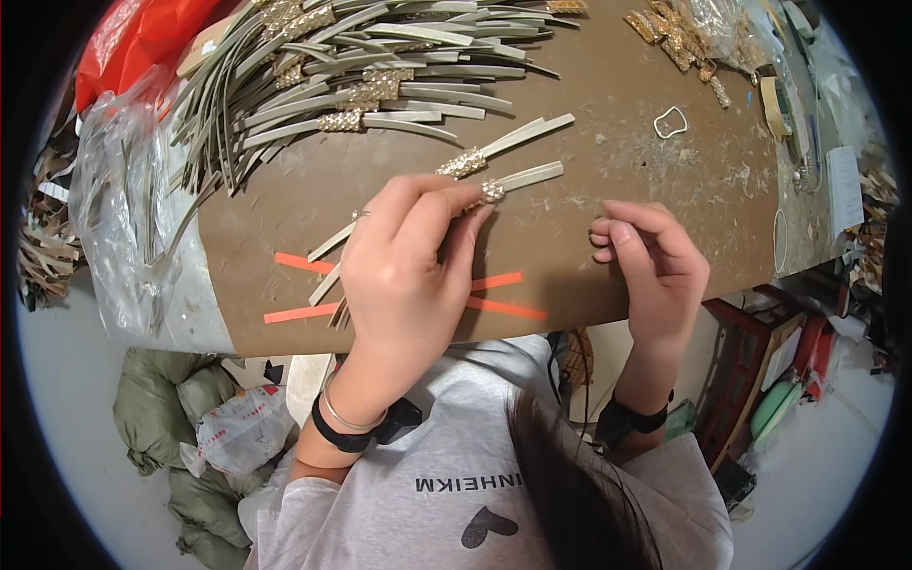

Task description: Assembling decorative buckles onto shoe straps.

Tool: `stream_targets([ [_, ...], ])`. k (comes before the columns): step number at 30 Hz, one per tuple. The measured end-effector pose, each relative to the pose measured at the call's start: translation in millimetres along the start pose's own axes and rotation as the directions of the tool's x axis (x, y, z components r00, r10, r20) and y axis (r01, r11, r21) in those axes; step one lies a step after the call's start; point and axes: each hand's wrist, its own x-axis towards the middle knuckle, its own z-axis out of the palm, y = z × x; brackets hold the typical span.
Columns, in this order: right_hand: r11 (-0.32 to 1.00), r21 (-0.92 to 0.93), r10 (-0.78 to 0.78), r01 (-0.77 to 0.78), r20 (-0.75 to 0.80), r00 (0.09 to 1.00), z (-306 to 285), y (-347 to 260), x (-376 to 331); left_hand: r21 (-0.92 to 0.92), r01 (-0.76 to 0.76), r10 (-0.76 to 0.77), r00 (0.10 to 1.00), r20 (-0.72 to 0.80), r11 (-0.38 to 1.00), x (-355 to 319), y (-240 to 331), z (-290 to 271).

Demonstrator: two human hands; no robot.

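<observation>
My left hand [404, 252] is closed in a pinch around a pale grey strap [530, 177] with a glittery gold band [492, 191]. The strap's two-layered end sticks out to the right of my fingertips. Just beyond it lies a second pale strap [532, 135] with its own gold band [463, 163]. More strap ends [328, 283] show to the left of my hand, which covers their middles. My right hand [657, 271] hovers over the right part of the table, its fingers curled and thumb close to them. Whatever it may hold is hidden.
The brown table [589, 256] carries a large pile of banded straps [380, 85] at far left. Orange strips [508, 307] lie near the front edge. Gold pieces [674, 43] and clear plastic sit far right, by a tape roll [776, 106]. A plastic bag [128, 218] hangs at left.
</observation>
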Motion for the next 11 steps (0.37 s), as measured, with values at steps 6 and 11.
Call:
stream_targets([
  [6,0.997,-0.080,0.005,-0.004,0.011,1.000,-1.4,-0.1,3.5,0.103,0.078,-0.077,0.997,-0.009,0.992,-2.1,3.7,4.7],
  [11,0.881,-0.451,-0.119,0.144,0.084,0.989,3.4,-8.3,15.3,0.169,0.026,-0.025,1.000,-0.010,0.985,-0.2,3.0,7.2],
])
